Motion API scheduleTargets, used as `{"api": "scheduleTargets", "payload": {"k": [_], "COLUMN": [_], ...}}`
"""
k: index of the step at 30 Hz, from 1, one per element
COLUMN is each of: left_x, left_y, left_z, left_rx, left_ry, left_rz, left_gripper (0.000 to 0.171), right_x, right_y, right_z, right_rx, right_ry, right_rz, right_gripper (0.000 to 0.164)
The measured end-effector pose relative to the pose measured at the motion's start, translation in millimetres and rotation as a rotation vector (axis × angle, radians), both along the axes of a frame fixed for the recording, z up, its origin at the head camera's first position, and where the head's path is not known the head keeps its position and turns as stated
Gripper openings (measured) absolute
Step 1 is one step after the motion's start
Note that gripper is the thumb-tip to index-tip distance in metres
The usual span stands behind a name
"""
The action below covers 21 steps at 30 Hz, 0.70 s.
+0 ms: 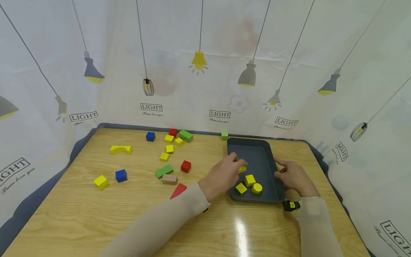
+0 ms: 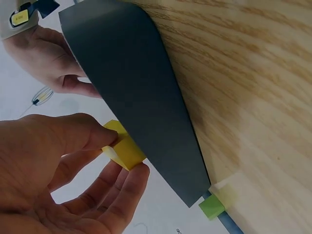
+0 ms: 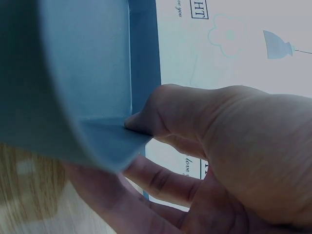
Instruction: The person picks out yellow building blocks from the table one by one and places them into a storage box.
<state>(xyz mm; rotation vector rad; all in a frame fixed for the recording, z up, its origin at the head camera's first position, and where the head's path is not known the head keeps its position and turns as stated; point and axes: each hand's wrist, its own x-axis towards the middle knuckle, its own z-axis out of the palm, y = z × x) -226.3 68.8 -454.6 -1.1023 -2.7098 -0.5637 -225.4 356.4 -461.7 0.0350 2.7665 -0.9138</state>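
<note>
My left hand (image 1: pixel 224 175) is over the left side of a dark grey tray (image 1: pixel 260 144). It pinches a yellow block (image 2: pixel 126 150) between thumb and fingertips, seen close up in the left wrist view beside the tray's wall (image 2: pixel 131 92). My right hand (image 1: pixel 296 176) grips the tray's right rim. In the right wrist view its thumb (image 3: pixel 146 117) presses the inner wall while the fingers lie outside. Inside the tray's near end sit two yellow cubes (image 1: pixel 249 180) (image 1: pixel 241 189) and a yellow cylinder (image 1: pixel 257 189).
Left of the tray lie a red cube (image 1: pixel 186 166), a red piece (image 1: pixel 178 191) partly behind my sleeve, a green block (image 1: pixel 164 171), a brown block (image 1: pixel 169 179), blue cubes (image 1: pixel 121 175), several yellow blocks (image 1: pixel 101 182) and a yellow arch (image 1: pixel 121 149). A light green cube (image 1: pixel 224 135) stands by the tray's far corner.
</note>
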Motion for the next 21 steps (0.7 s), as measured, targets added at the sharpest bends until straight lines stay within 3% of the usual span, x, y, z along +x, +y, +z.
{"api": "scheduleTargets", "payload": {"k": [17, 21], "left_x": [-3.9, -5.5], "left_y": [7.1, 3.9], "left_z": [-5.1, -6.8], "left_rx": [-0.057, -0.031], "left_ry": [-0.014, -0.021], "left_rz": [0.032, 0.031], "left_gripper": [0.040, 0.038], "right_x": [1.9, 1.4], "right_y": [-0.4, -0.8], "right_z": [-0.2, -0.1], "right_rx": [-0.009, -0.007], "right_ry": [-0.005, 0.002], "right_rz": [-0.013, -0.004], "right_gripper": [0.067, 0.066]}}
